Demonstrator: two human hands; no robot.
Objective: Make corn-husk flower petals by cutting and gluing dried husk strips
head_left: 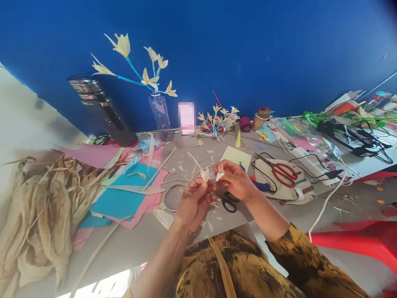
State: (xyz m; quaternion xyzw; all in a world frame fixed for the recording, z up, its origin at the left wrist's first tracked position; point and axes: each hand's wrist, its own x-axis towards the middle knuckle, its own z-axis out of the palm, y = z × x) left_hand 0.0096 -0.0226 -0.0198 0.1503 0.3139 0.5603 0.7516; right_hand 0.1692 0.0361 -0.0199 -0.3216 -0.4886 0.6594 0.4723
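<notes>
Over the middle of the table, my left hand [194, 203] pinches a small cream husk flower [205, 174] between thumb and fingers. Close beside it, my right hand [234, 180] grips a separate pale husk petal [220, 175] at its fingertips. The two pieces are a little apart. Under the right hand lie black-handled scissors [230, 202], their blades partly hidden. A coil of wire [172, 196] rests to the left of the left hand. Pale husk scraps are scattered around both hands.
Dried corn husks [46, 219] pile at the left beside blue paper sheets [119, 203]. A black flask [104, 111] and a bottle [160, 118] of husk flowers stand at the back. Red-handled snips [283, 174] lie on a cloth right, near a power strip [319, 165].
</notes>
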